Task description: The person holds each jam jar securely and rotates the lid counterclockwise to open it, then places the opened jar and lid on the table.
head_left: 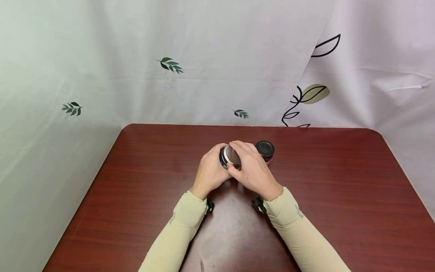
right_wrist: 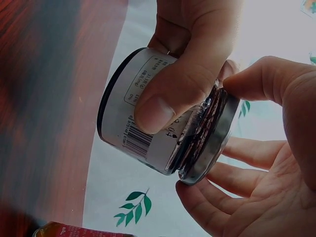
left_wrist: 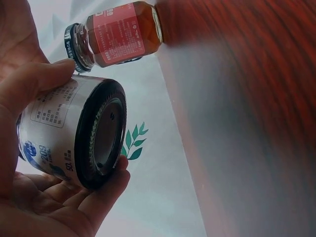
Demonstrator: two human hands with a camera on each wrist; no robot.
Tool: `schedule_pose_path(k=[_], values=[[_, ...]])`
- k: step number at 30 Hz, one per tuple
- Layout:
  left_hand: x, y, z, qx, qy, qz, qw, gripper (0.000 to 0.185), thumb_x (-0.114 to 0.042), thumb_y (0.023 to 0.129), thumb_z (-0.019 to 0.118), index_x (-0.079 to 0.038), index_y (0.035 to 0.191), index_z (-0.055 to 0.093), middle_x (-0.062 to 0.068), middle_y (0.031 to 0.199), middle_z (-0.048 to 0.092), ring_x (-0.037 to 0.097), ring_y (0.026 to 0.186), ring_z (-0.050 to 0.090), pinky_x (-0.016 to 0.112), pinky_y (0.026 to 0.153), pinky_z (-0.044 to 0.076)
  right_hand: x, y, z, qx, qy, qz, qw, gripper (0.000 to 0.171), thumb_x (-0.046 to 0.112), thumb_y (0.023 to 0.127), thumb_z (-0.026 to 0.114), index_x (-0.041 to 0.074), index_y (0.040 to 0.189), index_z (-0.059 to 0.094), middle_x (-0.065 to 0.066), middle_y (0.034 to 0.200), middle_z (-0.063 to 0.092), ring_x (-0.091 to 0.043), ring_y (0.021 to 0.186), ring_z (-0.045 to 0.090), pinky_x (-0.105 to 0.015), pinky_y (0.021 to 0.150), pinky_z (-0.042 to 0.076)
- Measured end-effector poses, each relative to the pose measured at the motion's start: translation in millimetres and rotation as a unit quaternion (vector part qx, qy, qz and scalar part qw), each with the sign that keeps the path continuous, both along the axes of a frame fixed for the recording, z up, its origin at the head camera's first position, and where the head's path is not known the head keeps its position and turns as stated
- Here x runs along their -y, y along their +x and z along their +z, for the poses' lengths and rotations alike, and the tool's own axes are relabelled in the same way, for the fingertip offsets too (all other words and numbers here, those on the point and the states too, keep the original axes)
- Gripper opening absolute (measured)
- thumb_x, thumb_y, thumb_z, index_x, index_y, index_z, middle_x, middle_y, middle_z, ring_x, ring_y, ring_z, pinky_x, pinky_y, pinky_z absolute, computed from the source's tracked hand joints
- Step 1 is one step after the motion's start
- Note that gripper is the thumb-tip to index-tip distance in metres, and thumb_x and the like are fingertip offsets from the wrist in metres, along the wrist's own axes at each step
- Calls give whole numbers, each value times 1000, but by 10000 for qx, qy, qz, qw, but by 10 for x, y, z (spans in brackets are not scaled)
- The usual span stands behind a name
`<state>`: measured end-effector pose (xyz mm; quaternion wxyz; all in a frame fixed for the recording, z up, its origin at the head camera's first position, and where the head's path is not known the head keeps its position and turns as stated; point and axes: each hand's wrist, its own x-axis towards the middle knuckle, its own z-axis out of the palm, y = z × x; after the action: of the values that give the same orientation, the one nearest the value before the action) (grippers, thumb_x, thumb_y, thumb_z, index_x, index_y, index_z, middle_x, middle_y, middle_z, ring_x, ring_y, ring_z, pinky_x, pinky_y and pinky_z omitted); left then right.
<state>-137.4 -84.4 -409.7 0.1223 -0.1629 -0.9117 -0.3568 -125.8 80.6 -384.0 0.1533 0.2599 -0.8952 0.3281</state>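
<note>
A short dark glass jar (right_wrist: 148, 94) with a white printed label is held between both hands above the table. My left hand (head_left: 211, 170) grips its body, the thumb lying across the label in the right wrist view. At the jar's other end, the fingertips and thumb of my right hand (head_left: 251, 166) pinch the rim of a silvery metal lid (right_wrist: 210, 143). Crumpled foil shows between lid and glass. The jar's round base (left_wrist: 108, 136) faces the left wrist camera. Behind the hands stands a second jar (left_wrist: 121, 34), amber inside, with a red label and black lid (head_left: 265, 148).
The reddish-brown wooden table (head_left: 153, 158) has rounded far corners. A pale curtain (head_left: 204, 87) printed with green leaves hangs behind it and at its sides. Dark wrist straps show at both cream sleeves (head_left: 166, 245).
</note>
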Motion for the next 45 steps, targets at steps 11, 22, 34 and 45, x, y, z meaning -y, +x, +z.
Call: schedule_pose_path(k=[11, 22, 34, 45], values=[[4, -18, -24, -39, 21, -27, 10000, 63, -27, 75, 85, -5, 128, 59, 7, 117, 66, 24, 99, 66, 39, 86, 54, 11, -3, 2, 154, -23, -34, 9999, 57, 12, 80, 67, -3, 134, 59, -14, 136, 59, -33, 124, 51, -45, 106, 41], [-6, -9, -16, 56, 33, -16, 10000, 63, -26, 75, 85, -5, 128, 58, 8, 117, 65, 23, 98, 66, 38, 85, 54, 6, 7, 16, 268, -126, -59, 9995, 61, 11, 77, 65, -2, 137, 57, -14, 137, 58, -33, 127, 50, -45, 106, 41], [9, -24, -26, 104, 138, 79, 9998, 64, -29, 72, 87, -7, 125, 60, 4, 116, 66, 22, 98, 66, 39, 85, 54, -9, -17, 33, 332, -428, -255, 9982, 69, 10, 76, 69, -2, 142, 51, -16, 140, 55, -32, 129, 48, -45, 106, 40], [19, -41, -37, 188, 99, 167, 9996, 63, -29, 71, 86, -9, 125, 60, 3, 115, 66, 22, 98, 66, 39, 85, 54, -22, -24, 48, 285, -564, -292, 9976, 68, 10, 77, 69, -1, 142, 51, -15, 141, 54, -31, 131, 47, -45, 106, 40]])
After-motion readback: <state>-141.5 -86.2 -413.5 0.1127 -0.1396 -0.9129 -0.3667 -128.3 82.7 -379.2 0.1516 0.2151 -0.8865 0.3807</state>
